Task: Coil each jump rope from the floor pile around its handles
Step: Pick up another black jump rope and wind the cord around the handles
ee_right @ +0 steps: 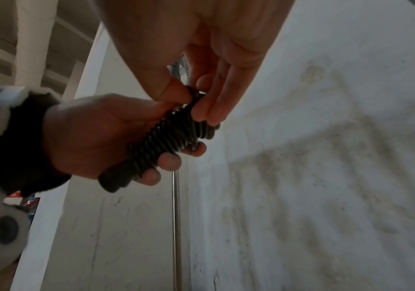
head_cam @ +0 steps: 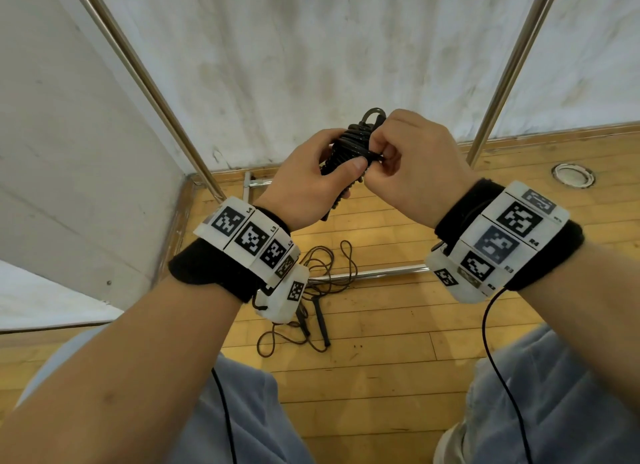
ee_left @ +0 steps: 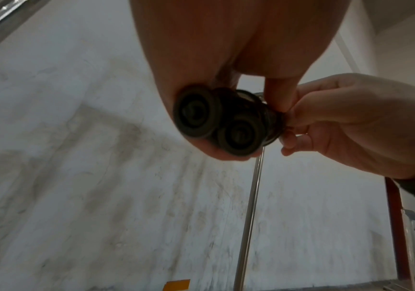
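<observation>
Left hand [head_cam: 304, 183] grips wound jump rope [head_cam: 349, 148] | right hand [head_cam: 412, 158] pinches its last turn; nearly finished | floor pile [head_cam: 322, 290] still uncoiled

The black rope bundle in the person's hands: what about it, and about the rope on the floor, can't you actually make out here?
- Loose end of the coiled jump rope: head view, covered by the right hand; right wrist view, hidden under its fingertips.
- Handles: the left hand wraps them; only their round ends show in the left wrist view.
- Rope pile on the floor: head view, partly behind the left wrist band; how many ropes, unclear.
</observation>
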Tool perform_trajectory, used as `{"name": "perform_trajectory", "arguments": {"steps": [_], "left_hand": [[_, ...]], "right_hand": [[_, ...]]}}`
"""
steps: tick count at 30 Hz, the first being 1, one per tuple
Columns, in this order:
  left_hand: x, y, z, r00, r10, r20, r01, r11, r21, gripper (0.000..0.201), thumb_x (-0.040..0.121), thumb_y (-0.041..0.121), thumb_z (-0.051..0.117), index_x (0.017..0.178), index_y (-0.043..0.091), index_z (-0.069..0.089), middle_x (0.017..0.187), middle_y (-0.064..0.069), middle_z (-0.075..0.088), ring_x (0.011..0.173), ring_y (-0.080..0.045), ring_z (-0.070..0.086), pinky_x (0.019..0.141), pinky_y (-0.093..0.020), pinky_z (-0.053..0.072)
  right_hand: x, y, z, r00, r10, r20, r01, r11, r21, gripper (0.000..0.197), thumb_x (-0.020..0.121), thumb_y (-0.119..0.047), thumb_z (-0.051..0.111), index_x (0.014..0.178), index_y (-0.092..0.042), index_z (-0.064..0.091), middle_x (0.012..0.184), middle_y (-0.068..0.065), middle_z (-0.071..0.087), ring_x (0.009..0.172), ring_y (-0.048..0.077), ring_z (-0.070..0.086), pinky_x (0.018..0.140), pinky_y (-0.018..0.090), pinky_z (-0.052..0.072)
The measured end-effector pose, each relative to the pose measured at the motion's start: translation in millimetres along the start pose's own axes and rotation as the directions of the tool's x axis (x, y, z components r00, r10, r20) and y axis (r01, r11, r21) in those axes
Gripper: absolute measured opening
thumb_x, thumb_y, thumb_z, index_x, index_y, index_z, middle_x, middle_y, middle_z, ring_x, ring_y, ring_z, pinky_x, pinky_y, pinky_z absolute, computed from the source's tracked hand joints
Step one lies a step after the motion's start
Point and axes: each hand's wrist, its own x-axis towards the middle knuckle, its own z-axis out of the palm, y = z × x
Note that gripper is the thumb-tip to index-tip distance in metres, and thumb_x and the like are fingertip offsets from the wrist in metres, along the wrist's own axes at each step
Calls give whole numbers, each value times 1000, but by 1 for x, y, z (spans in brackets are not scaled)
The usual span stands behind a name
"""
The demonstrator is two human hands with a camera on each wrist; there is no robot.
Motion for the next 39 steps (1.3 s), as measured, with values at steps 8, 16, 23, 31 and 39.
{"name": "perform_trajectory", "arguments": {"steps": [8, 16, 23, 31, 39], "left_hand": [[8, 0, 4, 992, -50, -120, 33, 990, -139, 33, 94, 18, 59, 125, 10, 51, 95, -3, 63, 65, -14, 64, 55, -22, 51], [8, 9, 5, 978, -201, -58, 179, 946, -271, 38, 101, 40, 37, 115, 8, 53, 85, -7, 66, 64, -18, 65, 55, -31, 52], [7, 12, 6, 963, -268, 2, 255, 914, -316, 17, 98, 23, 37, 110, 12, 42, 92, -18, 56, 56, -25, 58, 57, -35, 46], [3, 15, 9, 973, -230, 3, 211, 888, -409, 22, 97, 13, 42, 116, 6, 49, 90, -13, 59, 62, -21, 60, 60, -34, 48], [1, 12, 9, 982, -146, -116, 111, 957, -269, 27, 97, 16, 49, 123, 13, 42, 98, -5, 61, 75, -16, 65, 72, -39, 55]], "right_hand": [[2, 5, 6, 999, 42, -30, -36, 982, 185, 21, 76, -14, 72, 91, -7, 59, 98, -3, 45, 76, 19, 61, 72, 37, 56], [3, 1, 1, 996, -19, -87, 29, 992, 121, 13, 76, -11, 67, 88, -6, 65, 94, -2, 53, 68, 15, 62, 68, 34, 57], [0, -5, -1, 998, -47, -43, 47, 999, 0, 13, 78, -13, 64, 86, -4, 68, 92, 6, 63, 67, 15, 60, 69, 38, 56], [1, -4, -3, 989, -99, -110, 90, 993, -82, 11, 78, -12, 61, 79, -3, 66, 82, 9, 63, 62, 20, 58, 60, 39, 54], [1, 1, 0, 992, 109, -66, -90, 966, 243, 10, 82, -13, 64, 88, -10, 72, 93, -2, 59, 81, 8, 60, 76, 21, 53]]}}
